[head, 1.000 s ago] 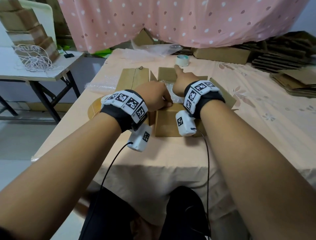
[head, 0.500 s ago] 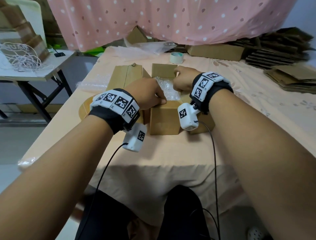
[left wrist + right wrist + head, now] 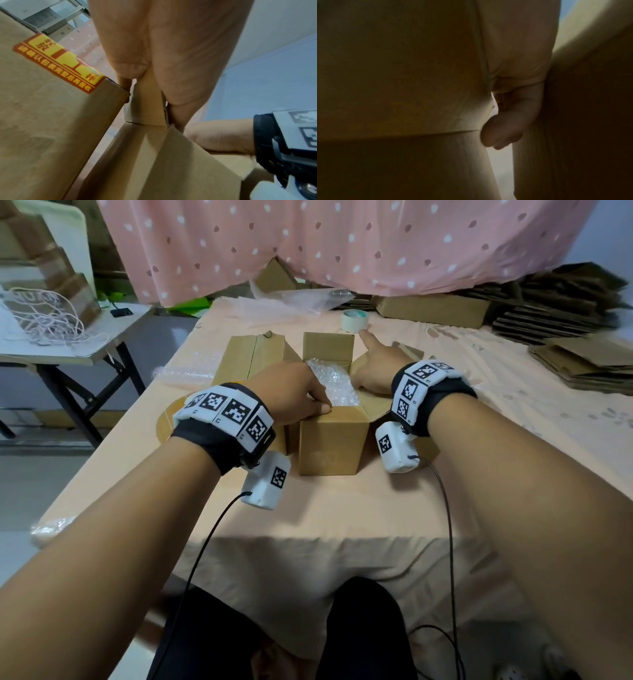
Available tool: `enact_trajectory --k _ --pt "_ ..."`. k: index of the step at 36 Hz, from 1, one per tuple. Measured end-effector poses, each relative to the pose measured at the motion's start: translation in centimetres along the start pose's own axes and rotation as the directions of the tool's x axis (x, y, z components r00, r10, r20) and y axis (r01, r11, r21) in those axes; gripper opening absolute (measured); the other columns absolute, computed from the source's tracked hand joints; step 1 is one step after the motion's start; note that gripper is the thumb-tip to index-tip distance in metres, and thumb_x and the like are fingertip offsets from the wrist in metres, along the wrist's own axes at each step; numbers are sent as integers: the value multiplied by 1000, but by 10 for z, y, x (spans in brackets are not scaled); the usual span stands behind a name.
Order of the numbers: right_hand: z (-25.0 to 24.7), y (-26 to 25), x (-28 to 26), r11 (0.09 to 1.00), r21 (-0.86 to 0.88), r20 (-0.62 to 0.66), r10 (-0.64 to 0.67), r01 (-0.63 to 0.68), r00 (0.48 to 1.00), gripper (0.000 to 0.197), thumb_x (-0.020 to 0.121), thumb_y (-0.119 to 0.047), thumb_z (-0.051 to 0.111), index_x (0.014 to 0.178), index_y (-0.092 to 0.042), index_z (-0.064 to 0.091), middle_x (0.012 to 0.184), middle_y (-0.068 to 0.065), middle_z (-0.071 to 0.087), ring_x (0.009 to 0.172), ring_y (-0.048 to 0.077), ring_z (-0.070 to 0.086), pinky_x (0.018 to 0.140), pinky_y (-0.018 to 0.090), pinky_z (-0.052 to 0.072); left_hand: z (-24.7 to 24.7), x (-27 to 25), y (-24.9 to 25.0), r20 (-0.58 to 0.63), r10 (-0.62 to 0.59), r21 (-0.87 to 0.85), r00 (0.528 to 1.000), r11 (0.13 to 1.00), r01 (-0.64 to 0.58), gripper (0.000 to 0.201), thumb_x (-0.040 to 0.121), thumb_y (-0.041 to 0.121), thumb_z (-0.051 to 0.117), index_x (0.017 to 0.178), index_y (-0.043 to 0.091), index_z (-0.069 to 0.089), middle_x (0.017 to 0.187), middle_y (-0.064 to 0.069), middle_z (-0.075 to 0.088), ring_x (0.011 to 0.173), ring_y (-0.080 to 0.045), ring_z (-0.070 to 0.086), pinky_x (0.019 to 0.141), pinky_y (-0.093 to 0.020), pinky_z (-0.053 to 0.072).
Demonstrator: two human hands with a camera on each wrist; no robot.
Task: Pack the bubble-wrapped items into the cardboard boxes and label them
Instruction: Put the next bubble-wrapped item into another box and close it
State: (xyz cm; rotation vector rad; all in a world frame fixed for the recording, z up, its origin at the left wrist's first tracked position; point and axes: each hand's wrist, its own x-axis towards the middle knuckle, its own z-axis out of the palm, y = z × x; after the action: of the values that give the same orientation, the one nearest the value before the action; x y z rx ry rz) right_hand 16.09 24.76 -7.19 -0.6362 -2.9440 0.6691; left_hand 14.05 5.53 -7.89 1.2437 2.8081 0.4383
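An open cardboard box [image 3: 329,440] stands in the middle of the table, with the bubble-wrapped item [image 3: 334,381] inside and its far flap upright. My left hand [image 3: 301,398] grips the box's left flap [image 3: 147,102] at the near corner, thumb and fingers pinching the cardboard. My right hand [image 3: 373,371] lies on the folded-out right flap [image 3: 376,409], index finger stretched towards a tape roll [image 3: 354,320]. The right wrist view is dark and shows only cardboard and my thumb [image 3: 501,132].
A second closed box [image 3: 253,361] with a red and yellow sticker [image 3: 56,63] touches the open box's left side. Loose bubble wrap [image 3: 185,374] lies at the left. Flat cardboard stacks [image 3: 575,361] fill the right; a side table [image 3: 68,344] stands left.
My right hand has left the far flap and now lies on the right flap with the index finger out. The left hand stays at the near left corner.
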Motion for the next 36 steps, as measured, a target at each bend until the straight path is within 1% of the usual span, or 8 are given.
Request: enact_trajectory --k 3,9,15,19,22,26,31,36 --pt "0 5 2 998 50 32 21 -22 999 96 85 -20 63 157 -35 2 79 -3 49 67 12 48 58 25 43 0 2 3 -2 3 20 1000 1000 -3 23 94 35 63 113 29 75 128 6 67 117 -18 60 100 -38 48" --pt "2 -5 8 999 -35 37 -36 37 999 98 82 -15 61 156 -37 1 98 8 62 73 17 56 58 27 46 2 3 1 -1 8 9 1000 1000 -8 23 94 36 63 113 30 75 129 6 67 116 -18 60 99 -39 49" --pt "-2 -12 12 987 -150 32 -48 53 998 103 79 -12 64 156 -36 0 97 8 60 76 22 58 52 27 41 2 2 -1 -2 20 15 1000 1000 -20 25 95 37 62 115 31 74 130 7 66 117 -18 60 99 -40 48" --pt "-2 -14 17 986 -161 48 -27 34 998 107 76 -15 69 156 -37 2 108 8 56 91 27 59 66 31 49 1 2 -2 -5 24 18 1000 1000 -24 25 94 37 63 115 30 74 132 7 64 118 -18 59 99 -38 48" --pt "-2 -13 17 985 -169 43 -25 32 999 106 73 -21 71 156 -37 6 107 7 55 92 28 56 71 33 48 1 1 -1 -3 25 9 1000 1000 -25 25 95 36 62 115 30 74 132 8 64 118 -17 59 99 -38 48" --pt "-2 -10 13 988 -150 16 -41 43 999 94 73 -18 70 151 -35 19 103 7 59 89 27 59 72 35 51 1 1 0 -8 28 13 1000 1000 -28 25 95 37 62 116 29 74 134 8 63 120 -16 58 100 -37 47" --pt "-1 -7 11 995 -82 -19 -66 64 998 80 77 -11 68 143 -33 29 88 5 57 71 19 56 51 27 41 2 0 1 -10 23 2 1000 1000 -23 25 95 36 62 116 29 74 134 9 63 120 -16 58 100 -36 47" --pt "0 -7 12 992 -89 -37 -93 90 995 39 76 -9 68 112 -23 61 102 3 65 90 22 59 60 27 45 2 0 1 -2 1 -2 1000 1000 -1 25 95 37 62 115 29 74 130 6 66 116 -17 61 98 -40 49"
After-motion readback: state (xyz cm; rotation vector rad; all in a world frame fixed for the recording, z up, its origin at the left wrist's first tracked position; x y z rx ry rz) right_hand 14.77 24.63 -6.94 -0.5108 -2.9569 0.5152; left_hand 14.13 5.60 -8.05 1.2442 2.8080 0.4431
